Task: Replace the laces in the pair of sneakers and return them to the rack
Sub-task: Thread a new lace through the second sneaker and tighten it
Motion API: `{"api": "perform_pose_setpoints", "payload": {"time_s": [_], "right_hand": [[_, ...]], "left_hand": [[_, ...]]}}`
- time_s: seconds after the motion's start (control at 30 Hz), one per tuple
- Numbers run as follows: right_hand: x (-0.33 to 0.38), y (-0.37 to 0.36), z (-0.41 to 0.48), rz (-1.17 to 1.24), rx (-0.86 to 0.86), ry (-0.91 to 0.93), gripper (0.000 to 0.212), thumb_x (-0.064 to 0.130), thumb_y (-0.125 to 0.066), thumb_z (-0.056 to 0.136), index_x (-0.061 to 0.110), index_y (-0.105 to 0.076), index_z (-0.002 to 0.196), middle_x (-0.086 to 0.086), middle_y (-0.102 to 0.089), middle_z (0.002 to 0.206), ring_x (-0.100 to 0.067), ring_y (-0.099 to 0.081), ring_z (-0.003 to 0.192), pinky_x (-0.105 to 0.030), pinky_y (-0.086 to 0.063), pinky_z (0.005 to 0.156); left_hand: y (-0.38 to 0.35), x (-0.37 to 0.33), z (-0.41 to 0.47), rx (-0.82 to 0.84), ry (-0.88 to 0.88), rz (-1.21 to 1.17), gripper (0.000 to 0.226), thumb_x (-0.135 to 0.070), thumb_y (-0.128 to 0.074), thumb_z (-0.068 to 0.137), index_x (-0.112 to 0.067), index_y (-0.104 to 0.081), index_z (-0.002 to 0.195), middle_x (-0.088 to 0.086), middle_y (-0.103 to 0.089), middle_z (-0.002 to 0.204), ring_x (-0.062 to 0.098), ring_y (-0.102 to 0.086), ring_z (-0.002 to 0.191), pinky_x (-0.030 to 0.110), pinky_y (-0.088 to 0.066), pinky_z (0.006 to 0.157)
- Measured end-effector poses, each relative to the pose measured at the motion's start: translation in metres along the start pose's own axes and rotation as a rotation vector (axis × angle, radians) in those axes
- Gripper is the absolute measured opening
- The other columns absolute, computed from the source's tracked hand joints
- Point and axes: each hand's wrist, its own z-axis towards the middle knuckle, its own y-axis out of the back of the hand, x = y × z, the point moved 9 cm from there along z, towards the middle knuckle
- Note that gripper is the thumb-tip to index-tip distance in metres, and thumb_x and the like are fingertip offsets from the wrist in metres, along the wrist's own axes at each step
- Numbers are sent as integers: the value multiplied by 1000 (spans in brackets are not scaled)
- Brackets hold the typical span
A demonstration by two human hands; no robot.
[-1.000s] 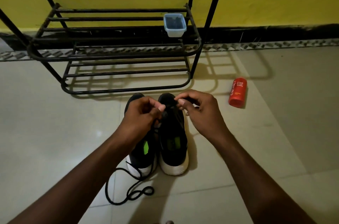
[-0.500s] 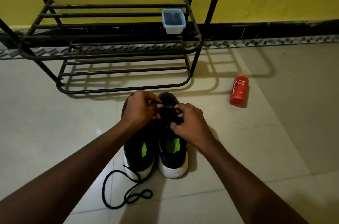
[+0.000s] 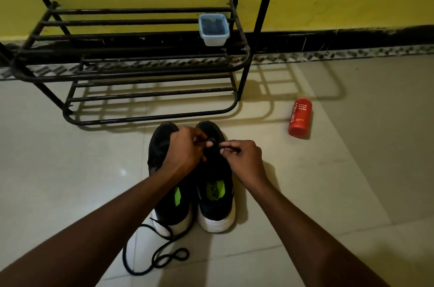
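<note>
Two black sneakers with white soles stand side by side on the floor, toes toward the rack: the left sneaker [image 3: 164,195] and the right sneaker [image 3: 215,195]. Over the right sneaker's front, my left hand [image 3: 185,149] and my right hand [image 3: 242,157] each pinch a black lace between thumb and fingertips. The lace between the fingers is mostly hidden against the dark upper. A loose black lace [image 3: 155,254] trails from the left sneaker's heel and loops on the tiles. The black metal shoe rack [image 3: 150,68] stands just beyond the toes.
A small blue-rimmed plastic tub [image 3: 213,29] with dark contents sits on the rack's middle shelf, at its right end. An orange body-wash bottle [image 3: 300,117] lies on the tiles to the right of the sneakers. The yellow wall rises behind the rack.
Both hands have dropped lower onto the right sneaker's front. My right hand has moved in from the right and now pinches the lace close to my left hand.
</note>
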Motion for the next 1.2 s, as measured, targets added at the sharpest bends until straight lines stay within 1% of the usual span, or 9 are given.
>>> {"api": "perform_pose_setpoints", "payload": {"time_s": [0.1,0.17,0.33,0.43,0.6,0.7,0.8,0.97,1.2], "right_hand": [[-4,-1,3,31,-7,-6,20,11,-74,86,18,-81,103,6,-78,90,13,-67,77,-3,-49,76],[-6,-1,3,42,-15,-1,19,12,-75,85,20,-81,102,8,-78,87,10,-68,79,-5,-50,75],[-12,1,4,116,-22,-25,19,8,-77,84,19,-82,98,12,-76,79,3,-71,75,-10,-53,72],[-11,2,3,97,-44,-3,18,9,-76,84,18,-81,99,13,-75,79,6,-70,75,-7,-51,72],[-10,4,2,59,-82,24,18,13,-77,85,17,-81,102,6,-78,88,7,-70,77,-3,-49,74],[-15,3,3,93,-67,-8,19,13,-77,85,16,-80,103,7,-77,86,8,-70,75,-4,-50,73],[-18,2,3,121,-69,-34,20,13,-79,84,16,-80,104,8,-77,85,6,-71,76,-9,-54,76],[-23,1,1,197,-82,-77,21,9,-80,82,17,-80,102,7,-78,83,-1,-73,79,-24,-60,84],[-27,-2,3,255,-64,-101,22,7,-80,80,18,-80,98,5,-78,83,-5,-75,80,-31,-61,87]], "left_hand": [[-3,0,1,11,-12,12,16,-17,-68,96,-8,-76,106,1,-67,62,0,-62,46,9,-45,48],[-2,-1,-1,9,-35,20,16,-20,-66,97,-12,-78,104,-1,-67,59,-2,-62,48,7,-45,50],[4,-1,-3,-51,-55,27,13,-13,-72,92,-11,-78,103,-9,-66,63,4,-66,53,7,-49,54],[2,-4,-3,-57,-92,30,12,-9,-74,89,-12,-79,100,-16,-64,69,-3,-64,52,7,-48,53],[-2,-3,-3,-51,-131,51,14,-10,-75,88,-15,-79,100,-8,-73,81,-8,-63,55,8,-51,58],[-2,-1,-3,-57,-139,79,11,-12,-77,87,-16,-80,97,-11,-71,77,-10,-61,56,4,-48,62],[-2,-2,-2,-59,-134,99,8,-10,-76,88,-13,-81,94,-8,-69,76,-9,-58,60,0,-45,59],[-2,-5,-2,-72,-152,130,9,-8,-76,86,-11,-81,92,-3,-73,80,-10,-55,62,-2,-42,60],[-1,-6,-3,-50,-162,168,9,-9,-74,88,-13,-81,93,-9,-62,77,-8,-55,65,-1,-41,60]]}}
